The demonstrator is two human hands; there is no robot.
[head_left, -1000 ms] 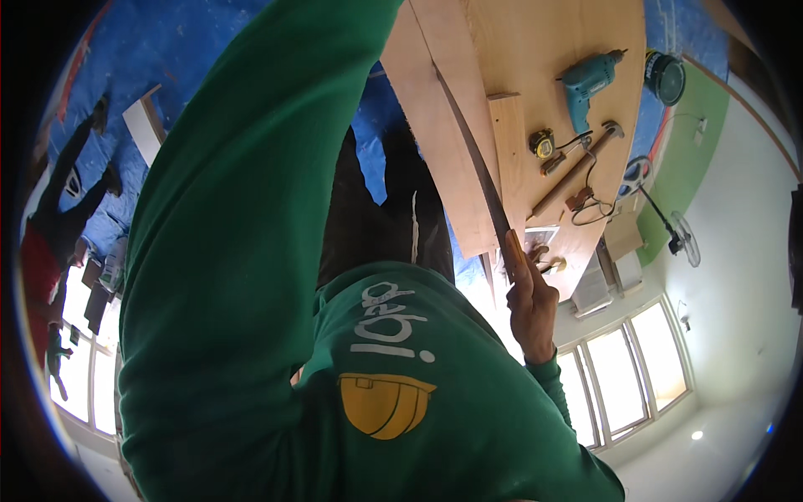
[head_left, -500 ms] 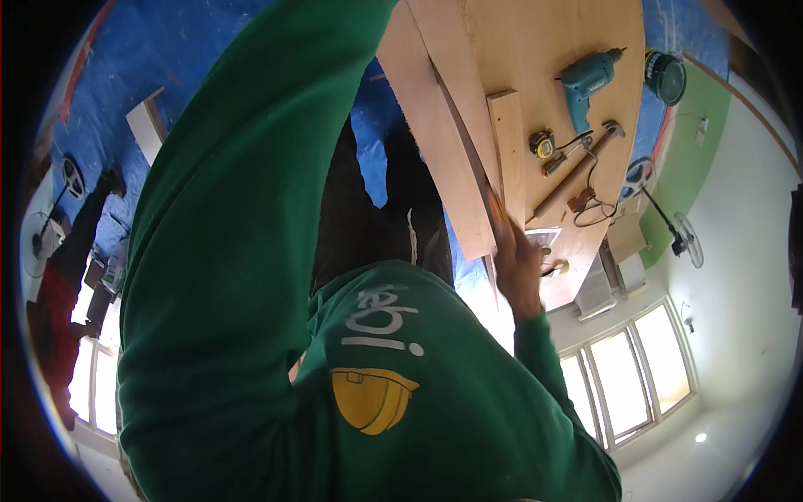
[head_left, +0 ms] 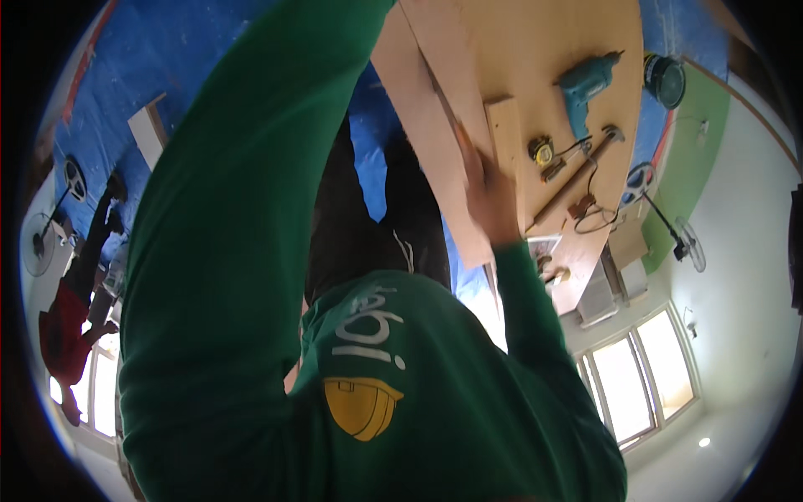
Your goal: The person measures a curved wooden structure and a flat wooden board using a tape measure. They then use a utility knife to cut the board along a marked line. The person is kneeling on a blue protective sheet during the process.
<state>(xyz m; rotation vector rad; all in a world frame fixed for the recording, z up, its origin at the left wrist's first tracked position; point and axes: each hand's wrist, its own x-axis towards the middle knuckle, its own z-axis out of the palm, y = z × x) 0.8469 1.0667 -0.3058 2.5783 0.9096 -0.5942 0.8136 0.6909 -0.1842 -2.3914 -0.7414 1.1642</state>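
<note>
A handsaw (head_left: 437,89), with a slender dark blade and a brownish-orange handle that is largely covered and blurred, is shown gripped at the handle and slanted from the centre toward the upper left within the upper middle of the frame. The blade is set along a long dark line in a pinkish-tan plywood panel (head_left: 418,109), which is laid flat and extended from the top edge of the frame to just right of centre.
</note>
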